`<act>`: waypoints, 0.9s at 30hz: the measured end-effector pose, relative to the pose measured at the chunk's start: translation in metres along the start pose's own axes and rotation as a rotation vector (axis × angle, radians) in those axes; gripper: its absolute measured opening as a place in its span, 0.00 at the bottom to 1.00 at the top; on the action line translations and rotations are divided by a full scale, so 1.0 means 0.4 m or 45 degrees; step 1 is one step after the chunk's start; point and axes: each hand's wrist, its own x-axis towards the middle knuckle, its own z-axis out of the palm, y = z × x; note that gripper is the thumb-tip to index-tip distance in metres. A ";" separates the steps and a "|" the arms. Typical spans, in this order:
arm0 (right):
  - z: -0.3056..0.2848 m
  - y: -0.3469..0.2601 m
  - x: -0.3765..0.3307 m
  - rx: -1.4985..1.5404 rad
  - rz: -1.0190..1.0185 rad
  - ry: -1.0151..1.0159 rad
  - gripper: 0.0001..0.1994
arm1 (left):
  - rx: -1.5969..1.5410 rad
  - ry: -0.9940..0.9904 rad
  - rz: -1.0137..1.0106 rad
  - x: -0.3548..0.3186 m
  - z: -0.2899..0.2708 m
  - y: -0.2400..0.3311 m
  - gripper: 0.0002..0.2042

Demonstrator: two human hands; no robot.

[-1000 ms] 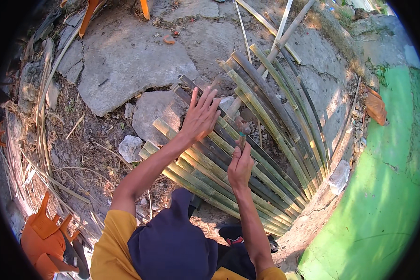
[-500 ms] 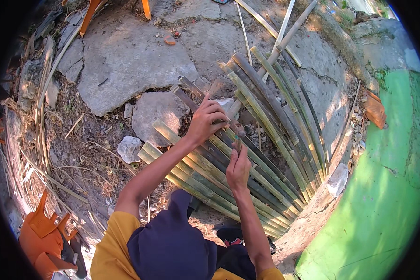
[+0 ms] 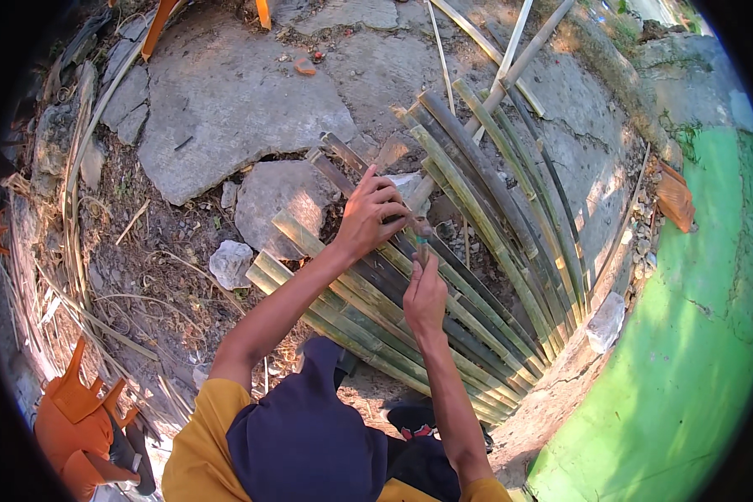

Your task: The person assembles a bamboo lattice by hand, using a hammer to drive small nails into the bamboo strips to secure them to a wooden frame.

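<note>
Head view shows the right hand [image 3: 427, 294] wrapped round a hammer [image 3: 422, 243] above bamboo poles [image 3: 485, 347] fanned from the ground's [image 3: 184, 234] green-bordered edge, the left hand [image 3: 368, 219] curled beside the hammer, whether pinching anything I cannot tell.

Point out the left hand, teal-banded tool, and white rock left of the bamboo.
Left hand [image 3: 366, 221]: head view, back of the hand.
Teal-banded tool [image 3: 422, 240]: head view, on the band.
White rock [image 3: 231, 264]: head view, middle of its top.
</note>
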 end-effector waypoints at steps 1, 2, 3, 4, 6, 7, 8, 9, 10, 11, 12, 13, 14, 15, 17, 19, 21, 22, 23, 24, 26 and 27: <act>0.000 -0.011 0.002 0.006 -0.001 -0.006 0.13 | 0.024 0.014 0.002 -0.009 -0.001 -0.009 0.07; -0.014 -0.034 0.006 0.054 -0.022 0.043 0.12 | 0.028 0.015 -0.001 -0.009 -0.001 -0.010 0.07; -0.023 -0.048 0.011 0.102 -0.043 0.090 0.12 | 0.025 0.012 -0.003 -0.008 0.001 -0.011 0.07; -0.031 -0.052 0.001 0.101 -0.037 0.085 0.12 | 0.015 0.004 -0.007 -0.011 0.000 -0.002 0.07; -0.046 -0.053 -0.020 0.112 0.002 0.098 0.11 | 0.010 0.006 -0.013 -0.010 -0.006 0.003 0.06; -0.042 -0.043 -0.013 0.103 0.006 0.106 0.11 | -0.001 0.015 0.000 0.001 -0.003 0.008 0.06; -0.022 -0.029 0.005 -0.010 0.006 0.047 0.11 | 0.010 0.018 -0.007 -0.002 0.000 0.001 0.06; -0.011 -0.017 0.014 -0.123 0.006 -0.013 0.11 | 0.008 0.020 -0.004 -0.007 0.006 0.000 0.06; -0.011 -0.024 0.017 -0.141 0.071 -0.076 0.11 | -0.008 0.016 -0.026 -0.019 0.007 -0.010 0.06; -0.023 -0.042 0.022 -0.142 0.070 -0.079 0.11 | -0.032 0.014 -0.048 -0.022 0.006 -0.005 0.06; -0.036 -0.060 0.028 -0.010 0.002 0.014 0.11 | 0.000 0.004 -0.027 -0.016 0.006 -0.009 0.06; -0.051 -0.078 0.025 0.116 -0.059 0.109 0.10 | -0.006 0.001 -0.030 -0.009 0.002 -0.005 0.06; -0.060 -0.087 0.015 0.132 -0.057 0.156 0.09 | -0.002 0.012 -0.023 -0.003 -0.001 -0.001 0.06; -0.051 -0.074 0.011 0.127 -0.052 0.156 0.09 | 0.002 0.023 -0.015 0.000 -0.004 0.007 0.06; -0.019 -0.039 0.026 -0.174 0.017 -0.050 0.09 | 0.011 0.034 0.002 -0.006 0.001 -0.002 0.07; -0.012 -0.047 0.025 -0.157 0.045 0.005 0.09 | 0.028 -0.006 -0.021 -0.016 0.001 -0.004 0.07; -0.032 -0.076 0.017 0.121 0.016 0.122 0.09 | 0.033 -0.009 -0.014 -0.006 -0.002 -0.011 0.07; -0.041 -0.094 0.014 0.122 0.020 0.119 0.09 | 0.027 -0.019 -0.005 -0.009 -0.002 -0.010 0.08; -0.048 -0.110 0.012 0.173 -0.035 0.169 0.09 | 0.028 -0.022 -0.009 -0.021 -0.009 -0.009 0.08; -0.050 -0.119 0.008 0.226 -0.090 0.218 0.09 | 0.064 -0.054 -0.020 -0.039 -0.021 -0.007 0.11; -0.072 -0.098 -0.007 0.268 0.057 0.119 0.11 | 0.091 -0.077 -0.024 -0.063 -0.033 0.026 0.15; -0.083 -0.080 -0.012 0.312 0.208 0.020 0.13 | 0.216 -0.044 -0.139 -0.092 -0.041 0.066 0.24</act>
